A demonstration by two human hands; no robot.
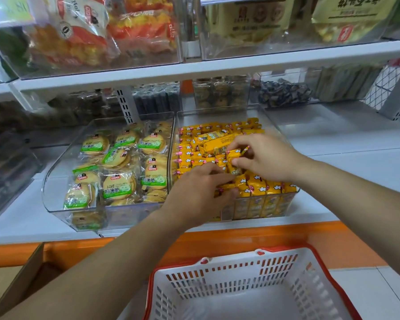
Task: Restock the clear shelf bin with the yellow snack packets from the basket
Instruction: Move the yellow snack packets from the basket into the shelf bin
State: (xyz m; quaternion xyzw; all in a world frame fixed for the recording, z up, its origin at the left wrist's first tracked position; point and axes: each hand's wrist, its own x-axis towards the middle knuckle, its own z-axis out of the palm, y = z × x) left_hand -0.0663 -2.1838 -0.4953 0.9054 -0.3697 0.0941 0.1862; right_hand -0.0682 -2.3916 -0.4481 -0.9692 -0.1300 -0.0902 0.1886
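Pinching one yellow packet [234, 155] between thumb and fingertips, the right grip [263, 158] holds it over the heap in the clear bin [217, 117]. The left grip [199, 195] curls on the front-row packets [226, 187]. The heap looks full to the rim, so a careless push may spill packets over the front, toward the basket [240, 269].

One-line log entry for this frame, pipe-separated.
left hand: grips yellow packet | right hand: pinches second packet | clear bin: nearly full | basket: no packets visible

The shelf bin [286, 204] is clear, glossy plastic, and the snack packets [256, 185] inside are shiny yellow foil-like wrap. The basket [275, 269] is white perforated plastic, matt.
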